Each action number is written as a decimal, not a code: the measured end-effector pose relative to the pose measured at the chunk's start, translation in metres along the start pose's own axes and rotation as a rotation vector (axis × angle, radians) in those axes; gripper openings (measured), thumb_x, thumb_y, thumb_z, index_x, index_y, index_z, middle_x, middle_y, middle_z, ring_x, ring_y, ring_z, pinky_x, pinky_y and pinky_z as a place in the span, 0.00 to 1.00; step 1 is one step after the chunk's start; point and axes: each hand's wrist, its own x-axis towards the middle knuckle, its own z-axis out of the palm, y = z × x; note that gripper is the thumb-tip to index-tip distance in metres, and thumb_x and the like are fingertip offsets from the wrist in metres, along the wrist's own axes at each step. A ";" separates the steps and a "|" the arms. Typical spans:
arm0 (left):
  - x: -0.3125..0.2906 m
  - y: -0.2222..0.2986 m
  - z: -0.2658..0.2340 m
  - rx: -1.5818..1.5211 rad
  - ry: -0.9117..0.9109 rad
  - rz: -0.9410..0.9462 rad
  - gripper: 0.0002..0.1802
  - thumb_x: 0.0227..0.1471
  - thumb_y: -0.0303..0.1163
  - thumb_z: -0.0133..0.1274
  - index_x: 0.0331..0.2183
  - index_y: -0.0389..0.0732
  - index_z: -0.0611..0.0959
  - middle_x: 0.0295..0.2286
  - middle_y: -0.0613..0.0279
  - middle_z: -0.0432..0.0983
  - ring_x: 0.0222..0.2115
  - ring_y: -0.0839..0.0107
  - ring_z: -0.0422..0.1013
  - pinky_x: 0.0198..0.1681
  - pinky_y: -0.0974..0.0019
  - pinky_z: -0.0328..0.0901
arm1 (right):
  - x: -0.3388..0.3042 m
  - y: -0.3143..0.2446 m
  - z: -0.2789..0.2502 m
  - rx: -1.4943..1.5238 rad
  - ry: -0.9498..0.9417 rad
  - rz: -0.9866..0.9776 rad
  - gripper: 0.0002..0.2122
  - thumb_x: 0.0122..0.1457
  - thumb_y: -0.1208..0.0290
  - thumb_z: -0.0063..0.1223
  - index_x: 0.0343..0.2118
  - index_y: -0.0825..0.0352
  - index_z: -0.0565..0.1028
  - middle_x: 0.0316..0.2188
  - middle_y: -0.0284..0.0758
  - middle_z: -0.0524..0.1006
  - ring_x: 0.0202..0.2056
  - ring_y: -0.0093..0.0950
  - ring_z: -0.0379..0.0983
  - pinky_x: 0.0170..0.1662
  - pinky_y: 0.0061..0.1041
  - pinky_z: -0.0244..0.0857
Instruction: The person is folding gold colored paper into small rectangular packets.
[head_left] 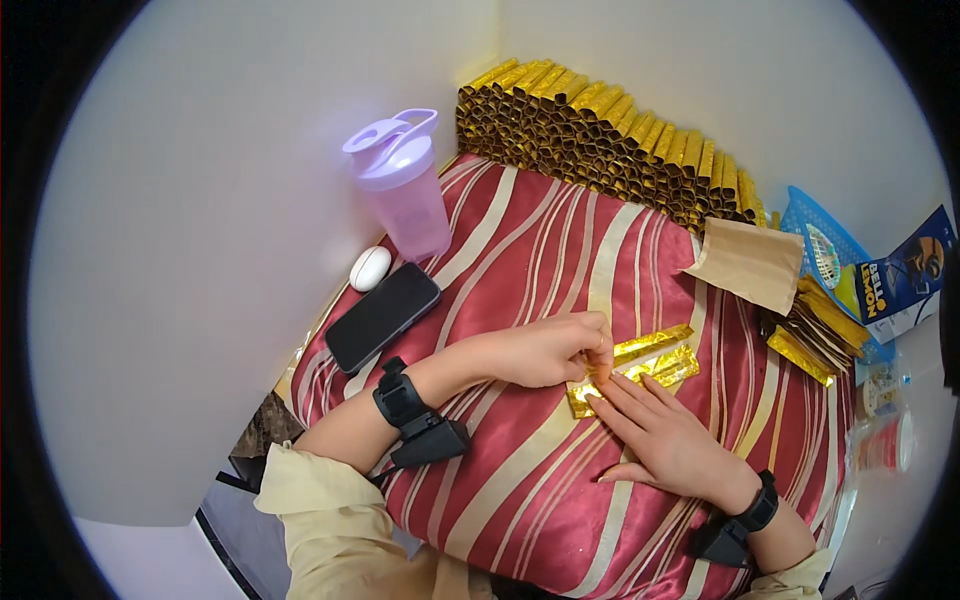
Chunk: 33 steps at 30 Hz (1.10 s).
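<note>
A gold foil strip (668, 369), creased lengthwise, lies slantwise on the striped red cloth. At its left end my left hand (560, 350) is closed, with bent fingers pinching the foil's edge. My right hand (668, 440) lies flat over the strip's lower edge, fingers stretched out and tips pressing on the foil close to the left fingertips. Along the upper side of the strip runs a raised gold fold (655, 343). The exact spot where the left fingertips meet the foil is partly hidden by the fingers.
A tall stack of gold tubes (600, 130) stands against the back wall. Left are a purple shaker bottle (405, 190), a white oval case (370, 268) and a black phone (382, 317). Right are brown paper (750, 262), gold-edged sheets (815, 335) and a blue basket (815, 220).
</note>
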 end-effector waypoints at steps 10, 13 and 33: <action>-0.005 -0.007 -0.008 -0.004 -0.040 0.011 0.08 0.47 0.18 0.56 0.33 0.33 0.78 0.38 0.56 0.69 0.40 0.63 0.69 0.46 0.65 0.66 | 0.003 0.000 -0.002 0.072 -0.052 -0.022 0.35 0.52 0.46 0.55 0.61 0.59 0.63 0.63 0.47 0.57 0.63 0.45 0.52 0.64 0.46 0.48; -0.006 -0.003 -0.008 -0.034 -0.072 0.013 0.08 0.47 0.19 0.56 0.33 0.33 0.78 0.38 0.56 0.69 0.40 0.63 0.69 0.46 0.65 0.65 | 0.001 -0.004 -0.001 0.005 -0.058 0.000 0.37 0.51 0.44 0.55 0.61 0.60 0.63 0.62 0.47 0.58 0.63 0.46 0.52 0.63 0.48 0.47; -0.005 -0.008 -0.007 0.035 -0.058 0.073 0.08 0.44 0.20 0.58 0.30 0.35 0.78 0.36 0.57 0.69 0.40 0.64 0.68 0.45 0.66 0.65 | 0.000 -0.029 -0.001 -0.263 0.010 0.130 0.38 0.49 0.39 0.52 0.59 0.60 0.66 0.59 0.48 0.62 0.60 0.46 0.58 0.60 0.41 0.54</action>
